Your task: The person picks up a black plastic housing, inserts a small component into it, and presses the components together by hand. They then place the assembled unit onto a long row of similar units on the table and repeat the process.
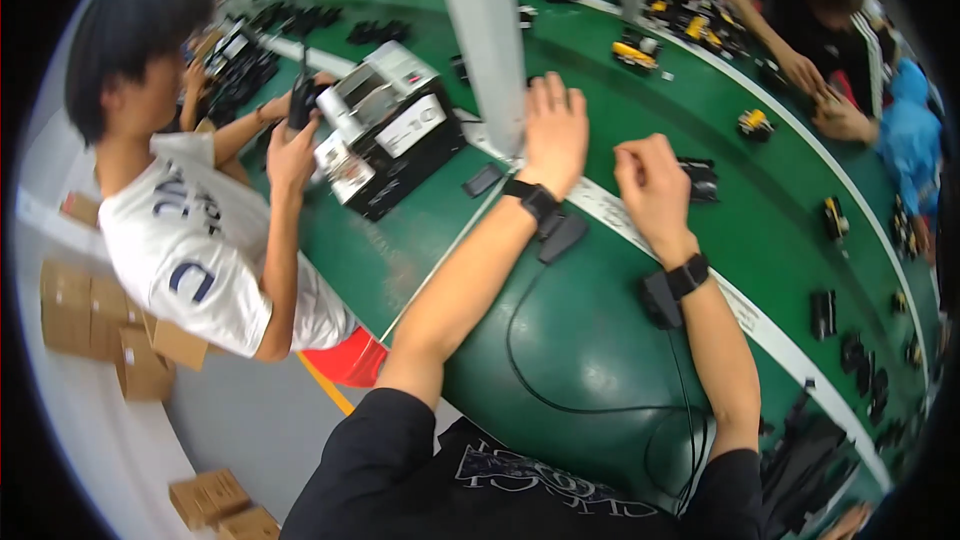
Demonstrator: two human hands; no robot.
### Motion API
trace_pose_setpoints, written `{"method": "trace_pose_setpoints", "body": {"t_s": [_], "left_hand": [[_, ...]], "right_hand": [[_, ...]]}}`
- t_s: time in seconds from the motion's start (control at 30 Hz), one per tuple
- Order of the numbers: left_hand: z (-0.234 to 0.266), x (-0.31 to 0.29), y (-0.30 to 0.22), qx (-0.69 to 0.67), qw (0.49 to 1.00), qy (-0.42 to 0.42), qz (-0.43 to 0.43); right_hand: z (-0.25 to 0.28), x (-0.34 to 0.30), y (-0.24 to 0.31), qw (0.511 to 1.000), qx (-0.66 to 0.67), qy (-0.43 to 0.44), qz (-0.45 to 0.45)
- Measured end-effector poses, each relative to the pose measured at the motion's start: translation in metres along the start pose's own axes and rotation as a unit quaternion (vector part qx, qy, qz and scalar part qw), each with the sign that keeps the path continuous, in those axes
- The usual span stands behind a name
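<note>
At the left of the frame, a co-worker in a white shirt (pixel 215 240) gripped a black handheld device (pixel 302 98) beside a black-and-white machine (pixel 390 140). A small dark flat piece (pixel 483 180) lay right of the machine, upper centre. Next came a grey post (pixel 485 50); just beside its foot, the left hand (pixel 556 130) had its fingers extended, slightly apart. Right of centre, the right hand (pixel 655 185) was loosely curled; contents, if any, could not be told. A black part (pixel 703 180) lay just right of it on the green table (pixel 760 225).
</note>
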State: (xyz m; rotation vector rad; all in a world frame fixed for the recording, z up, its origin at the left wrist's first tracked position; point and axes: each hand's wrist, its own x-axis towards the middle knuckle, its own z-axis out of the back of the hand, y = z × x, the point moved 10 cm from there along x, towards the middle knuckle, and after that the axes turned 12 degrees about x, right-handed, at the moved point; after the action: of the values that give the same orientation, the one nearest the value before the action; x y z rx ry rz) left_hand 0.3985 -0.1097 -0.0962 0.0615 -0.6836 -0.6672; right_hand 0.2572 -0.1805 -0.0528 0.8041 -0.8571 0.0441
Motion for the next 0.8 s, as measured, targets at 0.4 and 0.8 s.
{"method": "trace_pose_setpoints", "body": {"t_s": [0.4,0.8], "left_hand": [[-0.060,0.059,0.045,0.168,0.950,0.199,-0.174],[0.165,-0.084,-0.104,-0.236,0.903,0.006,-0.359]], "right_hand": [[0.176,-0.068,0.038,0.920,-0.303,0.239,-0.074],[0.301,-0.222,0.094,0.877,-0.284,0.165,-0.352]]}}
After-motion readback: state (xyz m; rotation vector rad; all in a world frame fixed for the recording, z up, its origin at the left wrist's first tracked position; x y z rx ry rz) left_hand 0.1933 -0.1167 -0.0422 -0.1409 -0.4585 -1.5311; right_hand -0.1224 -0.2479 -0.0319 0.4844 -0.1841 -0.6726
